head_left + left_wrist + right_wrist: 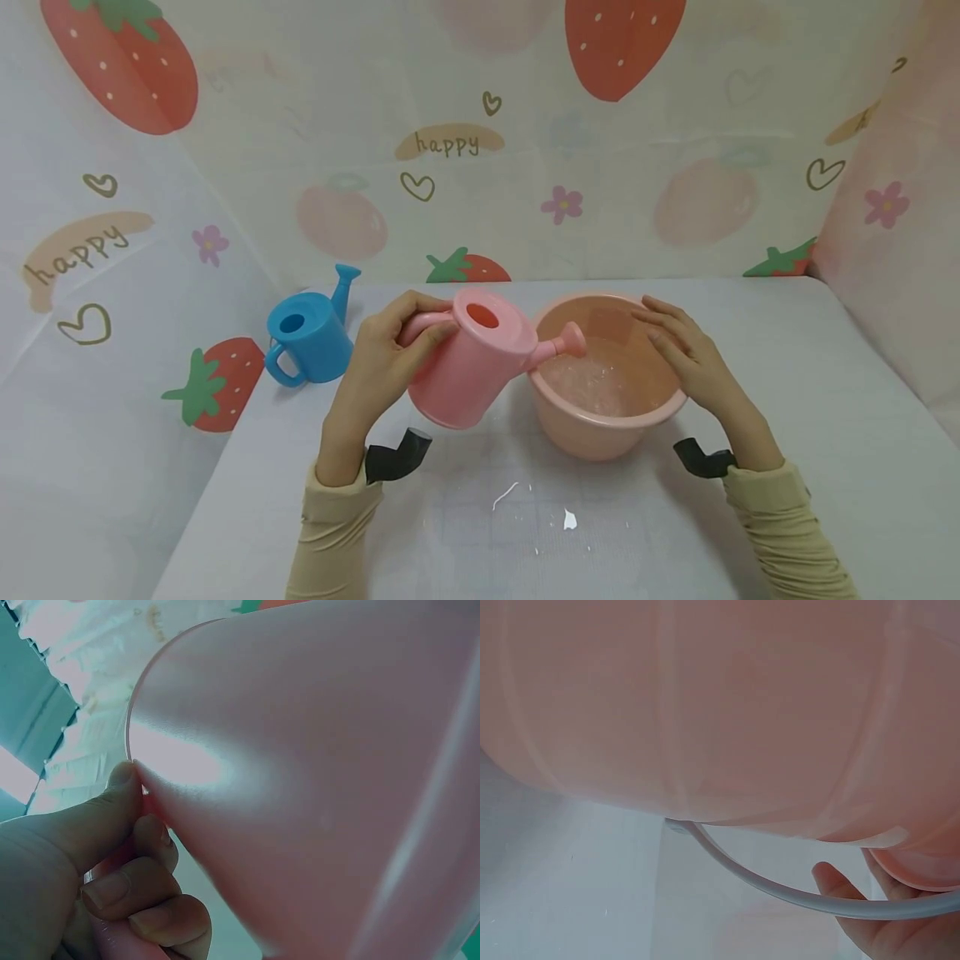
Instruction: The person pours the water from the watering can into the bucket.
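Observation:
My left hand [390, 350] grips the handle of a pink watering can [468, 375], thumb on top near the rim. The can is held above the table and tilted right, its spout head over a pink basin [577, 425]. Water [592, 375] lies in the basin. In the left wrist view, curled fingers [142, 889] hold the handle beside the can's wall [315, 780]. My right hand [686, 354] is at the basin's right rim, fingers fairly straight. The right wrist view shows the basin's outer wall [705, 712] and a grey hoop [780, 889] crossing that hand [900, 930].
A blue watering can [322, 342] stands at the back left of the white table [450, 533], spout pointing up. Small wet spots [570, 519] glisten at the table's front. A white printed cloth [465, 217] hangs behind and along both sides.

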The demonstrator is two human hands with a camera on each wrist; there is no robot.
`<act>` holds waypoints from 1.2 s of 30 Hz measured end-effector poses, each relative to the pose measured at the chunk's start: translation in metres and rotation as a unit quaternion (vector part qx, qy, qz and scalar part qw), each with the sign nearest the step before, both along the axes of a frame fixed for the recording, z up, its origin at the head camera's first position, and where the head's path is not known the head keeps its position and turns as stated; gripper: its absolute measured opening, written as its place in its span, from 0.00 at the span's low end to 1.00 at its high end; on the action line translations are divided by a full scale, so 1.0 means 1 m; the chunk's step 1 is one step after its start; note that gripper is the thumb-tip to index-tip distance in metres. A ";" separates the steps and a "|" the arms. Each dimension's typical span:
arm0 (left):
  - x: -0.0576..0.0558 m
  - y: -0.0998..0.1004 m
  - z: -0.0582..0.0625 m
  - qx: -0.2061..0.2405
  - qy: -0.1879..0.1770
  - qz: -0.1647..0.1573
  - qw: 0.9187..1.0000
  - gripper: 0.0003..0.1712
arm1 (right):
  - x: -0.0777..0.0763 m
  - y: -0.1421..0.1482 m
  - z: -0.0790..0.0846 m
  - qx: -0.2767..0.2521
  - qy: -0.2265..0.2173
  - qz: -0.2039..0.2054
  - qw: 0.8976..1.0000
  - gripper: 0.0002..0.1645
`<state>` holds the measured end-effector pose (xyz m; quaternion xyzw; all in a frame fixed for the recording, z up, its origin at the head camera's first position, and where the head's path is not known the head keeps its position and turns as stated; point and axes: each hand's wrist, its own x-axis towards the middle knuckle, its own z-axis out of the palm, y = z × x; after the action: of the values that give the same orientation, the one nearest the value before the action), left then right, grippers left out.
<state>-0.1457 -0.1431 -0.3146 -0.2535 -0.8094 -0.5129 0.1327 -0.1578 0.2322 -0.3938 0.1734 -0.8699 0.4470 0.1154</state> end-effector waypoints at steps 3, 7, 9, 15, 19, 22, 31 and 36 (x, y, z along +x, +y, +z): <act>0.000 0.000 0.001 0.000 0.002 -0.001 1.000 0.15 | -0.001 0.001 -0.001 -0.004 0.001 0.003 1.000 0.22; 0.001 0.000 0.001 -0.003 0.005 -0.002 1.000 0.15 | 0.000 0.000 0.000 -0.006 -0.002 0.002 1.000 0.22; 0.001 0.001 0.001 -0.004 0.005 -0.001 1.000 0.15 | 0.000 0.000 0.000 -0.007 -0.002 0.001 1.000 0.22; 0.002 0.001 0.002 -0.006 0.002 0.001 1.000 0.15 | 0.001 0.000 0.001 -0.010 -0.001 0.002 1.000 0.22; 0.002 0.001 0.003 -0.006 0.001 0.003 1.000 0.15 | 0.001 0.000 0.001 -0.010 -0.001 0.004 1.000 0.22; 0.003 0.001 0.003 -0.007 -0.001 0.004 1.000 0.15 | 0.002 -0.001 0.002 -0.010 -0.004 0.001 1.000 0.21; 0.004 0.002 0.005 -0.013 0.000 0.008 1.000 0.15 | 0.002 -0.001 0.002 -0.011 -0.005 0.002 1.000 0.22; 0.005 0.003 0.007 -0.018 0.008 0.010 1.000 0.15 | 0.002 -0.001 0.002 -0.012 -0.003 0.004 1.000 0.22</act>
<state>-0.1408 -0.1404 -0.3075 -0.2522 -0.8197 -0.4950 0.1399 -0.1560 0.2316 -0.3916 0.1741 -0.8640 0.4588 0.1128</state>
